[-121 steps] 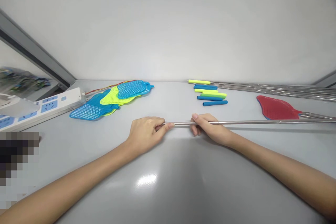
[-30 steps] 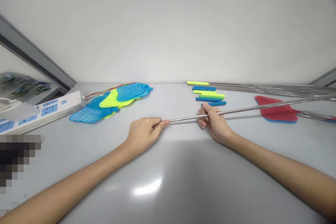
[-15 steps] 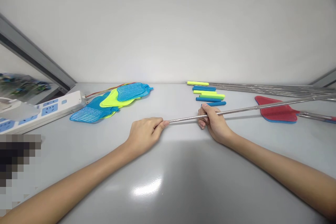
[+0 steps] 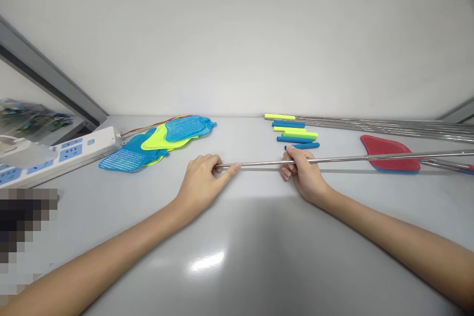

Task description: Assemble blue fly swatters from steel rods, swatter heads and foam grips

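Observation:
A thin metal telescopic rod [image 4: 340, 159] runs nearly level across the table from the middle to the right edge of view. Its left end lies in my left hand [image 4: 203, 177], whose fingers are closed round it with the thumb stretched along its side. Farther along the same rod, my right hand [image 4: 305, 173] grips it between thumb and curled fingers. Just behind the right hand lies a blue grip sleeve [image 4: 307, 146]. The rod passes over a red fly swatter head [image 4: 388, 148] that rests on a blue one.
Blue and yellow swatter heads [image 4: 153, 138] are piled at the left, beside a white power strip [image 4: 99, 138]. Several blue and yellow sleeves [image 4: 296, 133] lie at the back middle. More metal rods [image 4: 388, 126] lie along the wall [image 4: 237, 44].
The rod's right part has dropped toward the table, so it is now nearly level. My left thumb has stretched out along the rod; my right hand has hardly moved.

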`<state>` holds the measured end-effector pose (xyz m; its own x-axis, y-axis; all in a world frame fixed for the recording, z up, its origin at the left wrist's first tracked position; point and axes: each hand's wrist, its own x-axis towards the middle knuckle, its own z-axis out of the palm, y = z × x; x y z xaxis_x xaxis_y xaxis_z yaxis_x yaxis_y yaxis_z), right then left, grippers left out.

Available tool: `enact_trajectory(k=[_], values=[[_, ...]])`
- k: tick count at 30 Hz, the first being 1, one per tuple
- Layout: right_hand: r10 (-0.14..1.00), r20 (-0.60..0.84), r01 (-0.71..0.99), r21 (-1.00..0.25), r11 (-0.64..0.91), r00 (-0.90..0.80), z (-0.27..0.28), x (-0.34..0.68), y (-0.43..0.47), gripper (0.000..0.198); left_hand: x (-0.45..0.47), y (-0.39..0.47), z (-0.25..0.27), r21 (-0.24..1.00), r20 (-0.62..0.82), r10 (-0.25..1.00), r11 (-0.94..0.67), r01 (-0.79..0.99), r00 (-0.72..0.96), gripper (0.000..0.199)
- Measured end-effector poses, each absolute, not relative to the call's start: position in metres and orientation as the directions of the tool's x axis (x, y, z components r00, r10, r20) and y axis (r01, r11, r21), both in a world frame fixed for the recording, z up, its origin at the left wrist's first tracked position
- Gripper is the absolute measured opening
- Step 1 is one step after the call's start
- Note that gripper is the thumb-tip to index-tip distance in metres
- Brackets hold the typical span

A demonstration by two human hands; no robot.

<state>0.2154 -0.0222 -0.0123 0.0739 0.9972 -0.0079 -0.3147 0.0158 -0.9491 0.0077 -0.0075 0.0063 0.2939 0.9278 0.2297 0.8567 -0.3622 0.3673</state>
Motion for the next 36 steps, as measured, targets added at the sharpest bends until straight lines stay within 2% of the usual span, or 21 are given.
enact_trajectory(k=[4, 8, 14, 20, 25, 29, 36], values=[[0.995, -0.022, -0.357, -0.934, 0.014, 0.095, -0.0106, 0.2154, -0.0220, 0.040, 0.0047, -0.0044, 0.0055, 0.360, 0.180, 0.939, -0.341, 0.868, 0.294, 0.042], [1.000, -0.023, -0.341, -0.940, -0.023, -0.004, -0.0093, 0.2165, -0.0218, 0.040, 0.0038, -0.0030, 0.0078, 0.380, 0.122, 0.941, -0.339, 0.861, 0.317, 0.045], [0.982, 0.010, -0.196, -0.980, -0.027, -0.187, -0.0082, 0.2195, -0.0219, 0.045, 0.0037, -0.0032, 0.0086, 0.403, 0.149, 0.927, -0.375, 0.835, 0.345, 0.041], [0.964, 0.039, -0.025, -0.999, 0.034, -0.264, -0.0076, 0.2216, -0.0219, 0.050, 0.0025, -0.0036, 0.0070, 0.434, 0.168, 0.900, -0.433, 0.790, 0.402, 0.034], [0.965, 0.031, -0.007, -1.000, 0.030, -0.259, -0.0084, 0.2224, -0.0228, 0.051, 0.0031, -0.0044, 0.0083, 0.453, 0.171, 0.883, -0.465, 0.760, 0.438, 0.033], [0.978, 0.043, -0.054, -0.998, 0.032, -0.206, -0.0111, 0.2220, -0.0230, 0.051, 0.0058, -0.0067, 0.0092, 0.473, 0.160, 0.889, -0.451, 0.757, 0.429, 0.034], [0.985, 0.033, -0.067, -0.998, 0.022, -0.169, -0.0113, 0.2198, -0.0245, 0.046, 0.0082, -0.0072, 0.0089, 0.439, 0.176, 0.911, -0.411, 0.799, 0.372, 0.040]])
